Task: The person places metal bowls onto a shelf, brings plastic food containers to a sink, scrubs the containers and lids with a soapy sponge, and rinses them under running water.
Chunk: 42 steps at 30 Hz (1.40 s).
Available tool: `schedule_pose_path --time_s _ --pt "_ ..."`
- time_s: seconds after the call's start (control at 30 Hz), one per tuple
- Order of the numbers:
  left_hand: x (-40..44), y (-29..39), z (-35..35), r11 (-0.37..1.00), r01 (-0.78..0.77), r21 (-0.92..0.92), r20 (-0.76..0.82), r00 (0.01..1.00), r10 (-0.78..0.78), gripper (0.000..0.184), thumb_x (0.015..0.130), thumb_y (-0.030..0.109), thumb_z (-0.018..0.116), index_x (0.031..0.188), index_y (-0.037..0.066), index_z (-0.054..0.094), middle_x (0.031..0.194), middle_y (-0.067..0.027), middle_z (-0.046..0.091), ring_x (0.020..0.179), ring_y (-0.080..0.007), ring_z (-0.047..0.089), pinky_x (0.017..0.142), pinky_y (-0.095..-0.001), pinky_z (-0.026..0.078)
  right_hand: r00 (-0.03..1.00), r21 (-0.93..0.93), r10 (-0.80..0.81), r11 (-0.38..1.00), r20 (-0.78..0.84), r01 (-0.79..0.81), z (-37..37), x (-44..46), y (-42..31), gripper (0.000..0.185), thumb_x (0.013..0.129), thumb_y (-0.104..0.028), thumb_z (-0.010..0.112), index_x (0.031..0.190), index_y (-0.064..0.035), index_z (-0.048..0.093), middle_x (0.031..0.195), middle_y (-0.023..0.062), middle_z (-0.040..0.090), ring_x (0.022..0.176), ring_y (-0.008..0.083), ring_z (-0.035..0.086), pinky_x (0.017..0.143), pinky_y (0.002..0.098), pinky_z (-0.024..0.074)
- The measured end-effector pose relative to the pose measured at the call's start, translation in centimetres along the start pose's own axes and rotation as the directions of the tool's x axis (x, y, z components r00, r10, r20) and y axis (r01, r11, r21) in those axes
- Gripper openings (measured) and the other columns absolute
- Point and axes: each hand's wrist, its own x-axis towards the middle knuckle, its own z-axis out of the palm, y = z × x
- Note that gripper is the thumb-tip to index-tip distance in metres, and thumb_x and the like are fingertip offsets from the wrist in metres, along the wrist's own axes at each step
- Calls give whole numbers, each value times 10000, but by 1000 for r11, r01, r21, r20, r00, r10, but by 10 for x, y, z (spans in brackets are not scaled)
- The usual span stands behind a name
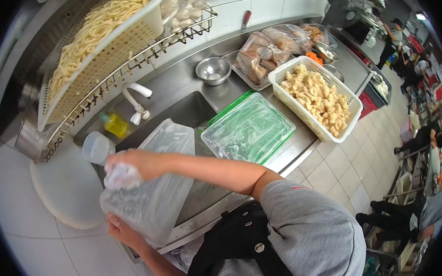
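My right hand (144, 164) is closed around a white sudsy cloth or sponge (122, 176), which rests against a translucent plastic tub (169, 164). The tub lies tilted over the sink and is streaked with foam. At its lower left edge my left hand (119, 226) grips the rim, fingers partly hidden by the wall. Just beyond my right hand stands a small clear plastic container (98, 147). A bottle of yellow liquid (115, 125) is close to it, beside the white-tipped faucet (139, 103).
A green lid (248, 128), wet with foam, lies right of the sink basin (191, 109). Further right is a basket of fried pieces (317, 96). Behind stand a steel bowl (213, 70) and bagged food (268, 49). A noodle basket (119, 40) sits on the wire rack (140, 59) above.
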Motion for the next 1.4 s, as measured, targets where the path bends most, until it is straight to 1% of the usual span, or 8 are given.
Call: schedule_pose_path --time_s 0.23,0.37,0.5,0.63,0.9,1.07,1.33,1.4 --pt "-6 -46 5 993 112 -47 -407 905 -122 523 977 416 432 1090 -77 563 1033 -151 621 924 -210 585 799 -333 463 874 -417 -438 849 -210 325 25 -16 7 350 745 -279 659 1050 -114 609 982 95 614 991 297 577 885 417 422" --pt "0 -24 -11 942 73 -328 -391 897 -206 518 973 425 439 1075 -67 562 1028 -152 618 924 -209 586 817 -360 464 886 -520 191 750 -423 -410 -38 -32 63 439 751 -322 676 1133 -111 631 943 137 618 962 302 570 874 436 416" --pt "7 -84 -1 984 171 43 -423 895 -137 637 947 533 452 1138 -74 456 1133 -172 455 1024 -219 481 879 -369 427 962 -543 -109 838 -249 -46 66 -15 8 413 793 -382 647 1119 -127 643 987 144 620 993 338 562 879 465 398" --pt "-2 -74 -4 948 117 -297 -427 871 -242 555 941 514 491 1012 -35 465 1011 -110 483 928 -176 507 810 -328 453 942 -580 92 767 -324 -275 22 -22 68 405 798 -417 639 1115 -164 649 1085 137 634 1033 325 554 907 457 391" --pt "-6 -59 -4 885 151 -440 -381 861 -336 651 976 507 400 1112 -121 506 1099 -188 580 932 -225 604 793 -321 507 857 76 492 871 -152 -486 -60 -30 153 356 861 -356 603 1133 -132 653 1086 54 664 1044 200 592 914 400 451" --pt "-12 -31 -4 851 323 -415 -244 861 -446 733 966 594 282 1303 -34 449 1253 -160 532 1113 -246 539 939 -357 443 582 768 813 383 -16 -514 -54 -70 184 338 939 -284 525 1199 -84 608 1219 34 594 1089 158 573 935 317 464" --pt "-27 -72 -3 702 247 -668 -166 870 -464 743 940 651 220 1439 107 303 1447 -92 356 1292 -272 390 1061 -398 348 522 901 844 315 -123 -298 -28 -126 225 400 939 -336 512 1246 -85 559 1208 77 593 1068 165 571 933 338 447" --pt "-35 -92 7 789 226 -571 -194 897 -397 737 938 653 217 1438 120 309 1440 -88 367 1287 -279 396 1072 -415 338 305 712 697 698 -649 -78 -7 -133 239 419 936 -354 520 1240 -66 507 1168 105 562 1053 185 529 929 325 415"
